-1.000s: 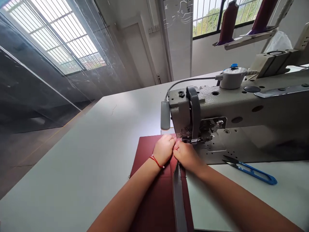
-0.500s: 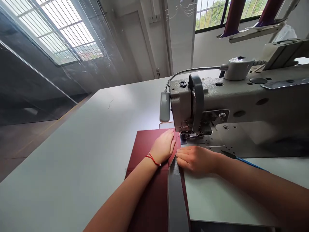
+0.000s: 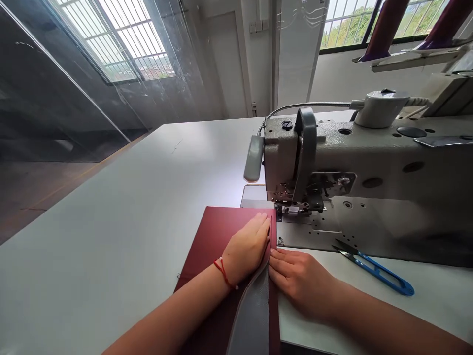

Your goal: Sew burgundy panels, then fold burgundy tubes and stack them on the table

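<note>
At the sewing machine [image 3: 351, 162], we are working just in front of the presser foot [image 3: 291, 209]. Our left hand [image 3: 246, 251] lies flat and open on the maroon sheet [image 3: 218, 231], with its fingertips near the sheet's right edge. Our right hand [image 3: 301, 281] is also flat and open, mostly on the white table [image 3: 111, 236], with its fingertips touching that same edge. Neither hand is clenched, and neither is grasping anything.

The sheet lies on the table, its far edge just short of the foot and its right edge beside the machine bed [image 3: 318, 234]. A grey strip [image 3: 253, 320] lies along the sheet, running up from near us and narrowing between our hands. A red string [image 3: 221, 272] circles our left wrist. Blue-handled snips [image 3: 373, 271] lie on the table to the right of our right hand, near the bed. Above the machine stand 2 maroon thread cones [image 3: 386, 29], and a clear plastic curtain [image 3: 74, 88] hangs to the left of the table.
</note>
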Available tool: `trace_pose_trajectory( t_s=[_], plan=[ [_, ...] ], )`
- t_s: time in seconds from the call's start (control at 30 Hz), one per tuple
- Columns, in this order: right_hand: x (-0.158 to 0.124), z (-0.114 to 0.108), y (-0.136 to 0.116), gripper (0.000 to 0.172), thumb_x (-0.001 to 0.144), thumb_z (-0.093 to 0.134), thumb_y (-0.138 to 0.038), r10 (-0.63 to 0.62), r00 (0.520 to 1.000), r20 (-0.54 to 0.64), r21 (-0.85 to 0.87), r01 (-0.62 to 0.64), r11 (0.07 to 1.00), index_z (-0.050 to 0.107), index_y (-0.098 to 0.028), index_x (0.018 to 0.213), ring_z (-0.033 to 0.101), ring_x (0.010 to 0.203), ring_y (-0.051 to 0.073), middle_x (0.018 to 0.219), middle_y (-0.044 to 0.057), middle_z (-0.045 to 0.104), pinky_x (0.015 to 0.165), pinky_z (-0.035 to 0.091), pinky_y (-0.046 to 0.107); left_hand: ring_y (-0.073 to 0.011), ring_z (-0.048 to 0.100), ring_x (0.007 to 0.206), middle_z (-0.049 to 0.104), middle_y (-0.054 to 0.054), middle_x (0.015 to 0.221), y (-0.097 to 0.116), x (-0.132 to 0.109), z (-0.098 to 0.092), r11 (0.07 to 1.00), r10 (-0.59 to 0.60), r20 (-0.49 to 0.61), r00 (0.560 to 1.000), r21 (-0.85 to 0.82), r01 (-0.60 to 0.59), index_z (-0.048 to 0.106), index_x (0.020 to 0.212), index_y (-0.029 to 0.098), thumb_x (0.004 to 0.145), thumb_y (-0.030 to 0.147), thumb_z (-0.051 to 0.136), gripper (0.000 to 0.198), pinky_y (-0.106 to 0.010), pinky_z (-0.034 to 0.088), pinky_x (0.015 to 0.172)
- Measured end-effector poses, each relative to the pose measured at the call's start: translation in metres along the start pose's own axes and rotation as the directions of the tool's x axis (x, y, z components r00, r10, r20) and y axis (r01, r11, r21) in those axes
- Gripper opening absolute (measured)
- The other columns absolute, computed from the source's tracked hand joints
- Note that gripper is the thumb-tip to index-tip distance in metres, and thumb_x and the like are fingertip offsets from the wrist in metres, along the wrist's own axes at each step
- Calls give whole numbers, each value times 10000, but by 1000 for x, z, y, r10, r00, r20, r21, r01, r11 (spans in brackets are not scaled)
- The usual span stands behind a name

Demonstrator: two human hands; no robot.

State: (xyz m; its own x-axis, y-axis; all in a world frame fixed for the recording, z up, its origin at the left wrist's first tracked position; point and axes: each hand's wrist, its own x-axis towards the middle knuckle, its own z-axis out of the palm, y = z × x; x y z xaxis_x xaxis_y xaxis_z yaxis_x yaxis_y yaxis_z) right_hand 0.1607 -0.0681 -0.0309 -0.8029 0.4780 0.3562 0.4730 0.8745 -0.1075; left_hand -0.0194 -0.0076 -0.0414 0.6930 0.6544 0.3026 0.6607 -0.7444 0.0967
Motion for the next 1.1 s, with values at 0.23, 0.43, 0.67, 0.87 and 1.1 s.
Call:
trace_pose_trajectory(
  t_s=[0.23,0.43,0.67,0.87,1.1],
  plan=[
    [-9,-5,-10,206,804,479,-97,50,999,-11,-71,-51,996,674,-97,873,624,932,257,905,137,681,898,496,375,-274,426,1323,496,-221,1381,8,16,1,1000,8,17,1000,-18,-8,432,1348,40,946,170,313,440,-444,410,1080],
    [-10,-7,-6,172,772,522,-129,81,997,-5,-16,-81,997,670,-90,848,622,884,253,861,129,669,893,498,358,-273,441,1314,515,-210,1367,5,25,2,996,76,-39,996,-44,-78,441,1337,59,943,151,309,425,-437,425,1070],
    [-9,-5,-1,261,800,465,-91,74,996,-50,3,-74,997,685,-65,940,618,938,255,932,146,684,974,464,362,-277,438,1316,507,-212,1374,-1,26,1,995,41,1,999,-95,-41,451,1340,53,954,193,325,430,-439,414,1079],
    [-10,-4,-3,279,781,468,-88,61,998,-36,13,-60,998,690,-46,945,622,951,277,941,168,684,972,471,379,-265,440,1316,514,-188,1374,4,26,1,994,-5,1,1000,-109,5,467,1322,84,952,186,336,405,-433,417,1079],
    [-13,-5,-3,283,771,476,-82,60,998,-37,6,-60,998,698,-53,943,621,907,276,901,143,678,955,482,383,-237,491,1268,520,-159,1359,11,32,-4,989,-41,-1,999,-144,40,512,1247,111,934,166,366,350,-383,460,1045]
  ],
)
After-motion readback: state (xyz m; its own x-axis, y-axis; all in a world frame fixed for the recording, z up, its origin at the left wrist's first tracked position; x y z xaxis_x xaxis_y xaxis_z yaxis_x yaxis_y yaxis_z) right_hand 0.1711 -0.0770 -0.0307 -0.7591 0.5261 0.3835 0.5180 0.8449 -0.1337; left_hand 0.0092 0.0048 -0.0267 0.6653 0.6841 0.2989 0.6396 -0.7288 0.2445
